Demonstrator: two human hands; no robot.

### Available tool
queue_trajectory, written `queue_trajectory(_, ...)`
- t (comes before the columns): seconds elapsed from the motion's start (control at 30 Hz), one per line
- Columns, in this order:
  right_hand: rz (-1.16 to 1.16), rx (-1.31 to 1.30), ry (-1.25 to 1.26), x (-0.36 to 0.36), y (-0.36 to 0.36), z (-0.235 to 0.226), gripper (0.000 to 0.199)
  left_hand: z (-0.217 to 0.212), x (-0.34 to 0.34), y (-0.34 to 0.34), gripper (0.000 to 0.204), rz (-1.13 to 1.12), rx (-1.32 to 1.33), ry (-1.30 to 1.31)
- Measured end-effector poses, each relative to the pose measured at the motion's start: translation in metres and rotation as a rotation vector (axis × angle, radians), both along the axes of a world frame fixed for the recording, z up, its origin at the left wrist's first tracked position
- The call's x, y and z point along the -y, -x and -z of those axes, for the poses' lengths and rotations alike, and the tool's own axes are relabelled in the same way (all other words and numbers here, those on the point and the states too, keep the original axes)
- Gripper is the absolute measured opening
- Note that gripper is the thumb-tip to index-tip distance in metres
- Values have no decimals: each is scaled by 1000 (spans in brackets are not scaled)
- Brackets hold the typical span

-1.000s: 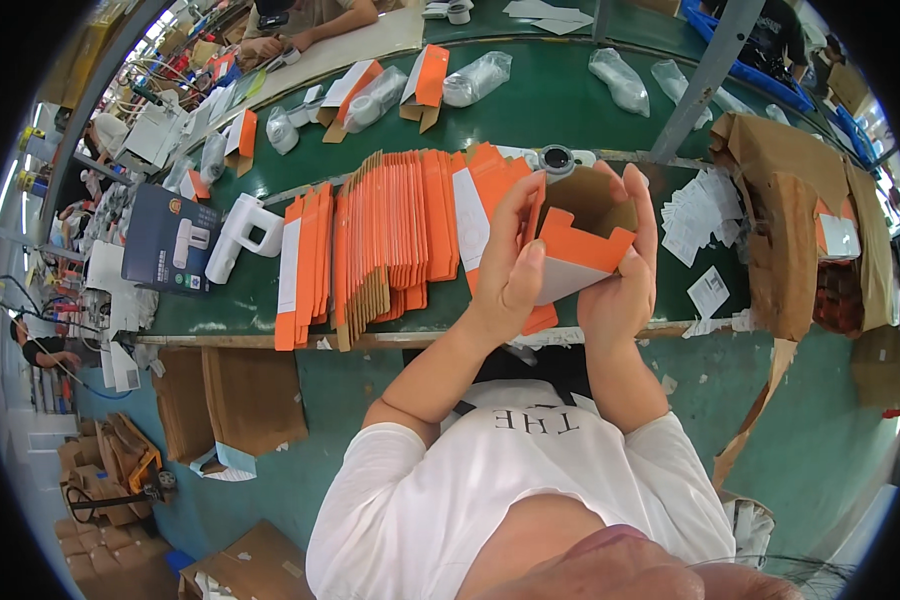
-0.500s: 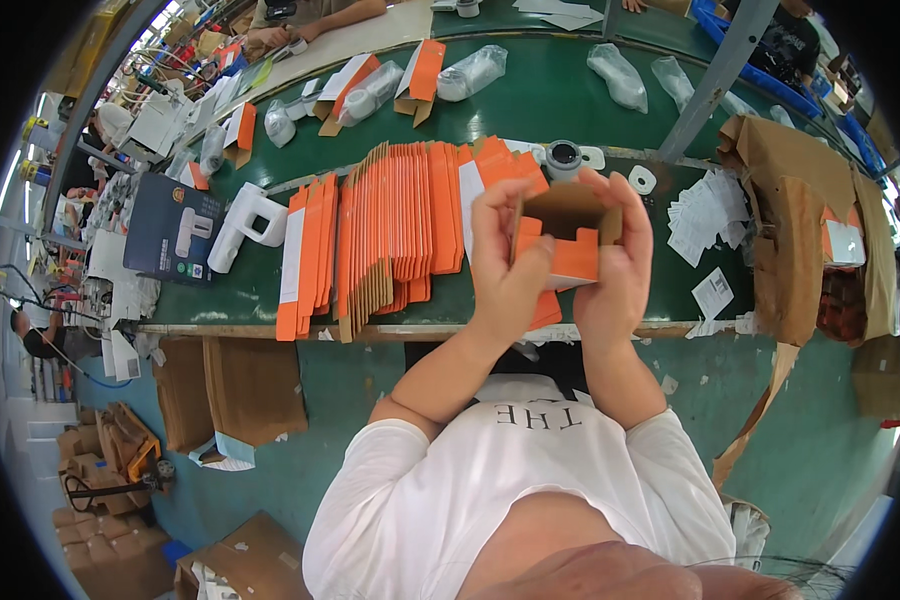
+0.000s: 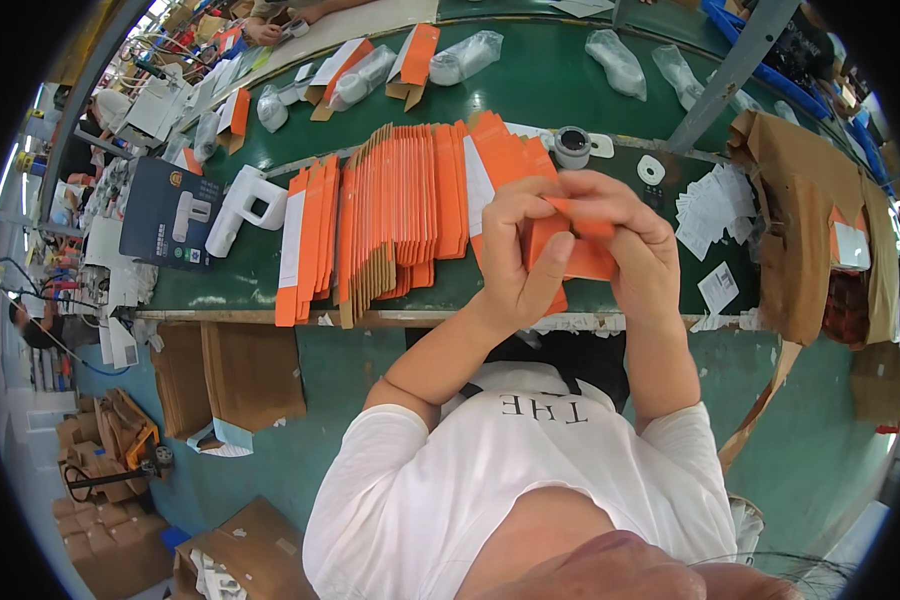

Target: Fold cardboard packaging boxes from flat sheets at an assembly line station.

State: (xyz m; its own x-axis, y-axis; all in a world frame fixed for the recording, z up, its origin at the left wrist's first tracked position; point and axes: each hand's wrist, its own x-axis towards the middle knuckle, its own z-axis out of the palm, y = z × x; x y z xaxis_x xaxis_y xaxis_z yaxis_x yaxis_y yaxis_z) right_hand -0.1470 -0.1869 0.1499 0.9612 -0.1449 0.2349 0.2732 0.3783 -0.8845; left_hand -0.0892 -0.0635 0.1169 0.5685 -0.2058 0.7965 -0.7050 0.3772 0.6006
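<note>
Both hands are around a small orange carton [image 3: 588, 262] above the near edge of the green table. My left hand [image 3: 513, 255] grips its left side, the thumb lying along the front. My right hand [image 3: 645, 240] holds the right side, its fingers bent over the top at an orange flap [image 3: 592, 222] that is blurred by motion. The carton's far side and inside are hidden by my fingers. Left of my hands, a row of flattened orange cartons [image 3: 395, 200] leans on the table. Just beyond them sits a round grey-and-white device part [image 3: 572, 146].
A white handheld device [image 3: 245, 208] and a dark printed box [image 3: 165, 215] lie at the left. Bagged white devices [image 3: 467, 58] rest farther back. Paper slips [image 3: 712, 212] and a large brown carton [image 3: 795, 240] are at the right, near a grey metal post [image 3: 735, 75].
The carton's open top was facing me; now my right fingers have folded over it and an orange flap is bent inward. Both hands have shifted slightly right.
</note>
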Motion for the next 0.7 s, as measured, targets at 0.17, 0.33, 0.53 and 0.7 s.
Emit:
queue_trajectory(0.17,-55,259,350,18,-3,-4,36,-2,1,-7,39,213,-119,135)
queue_trajectory(0.33,-77,154,250,10,2,-4,54,-11,-1,4,49,209,-174,-74)
queue_trajectory(0.53,-9,49,357,11,6,-16,62,-17,2,8,45,198,-249,-178)
queue_trajectory(0.7,-28,202,291,17,7,-18,57,-24,7,6,55,67,156,-325)
